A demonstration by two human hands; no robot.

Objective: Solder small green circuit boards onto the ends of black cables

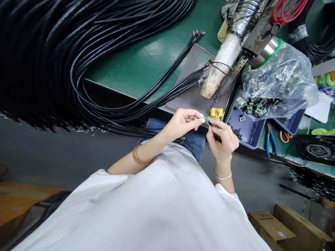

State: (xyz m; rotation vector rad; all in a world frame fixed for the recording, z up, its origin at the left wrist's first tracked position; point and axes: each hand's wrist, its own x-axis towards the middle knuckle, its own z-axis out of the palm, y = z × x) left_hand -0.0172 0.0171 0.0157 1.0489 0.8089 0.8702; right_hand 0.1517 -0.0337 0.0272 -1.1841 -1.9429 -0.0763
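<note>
My left hand (184,120) is closed in a pinch at the left end of a small green circuit board (207,119), with white covers on its fingertips. From the right, my right hand (222,137) pinches a thin pale wire (208,124) close to that board. Just beyond the fingers is a yellow fixture (216,112) at the edge of a dark board (191,94). A soldering iron (222,89) hangs above it, tip down beside a white pipe (220,69). Black cables (162,94) with stripped coloured ends reach onto the dark board.
A thick heap of black cables (65,45) covers the left of the green table (146,52). On the right are a purple tray (252,136) of small circuit boards, a clear plastic bag (282,76), blue pliers (270,139), orange-handled scissors (285,136) and a black fan (316,150).
</note>
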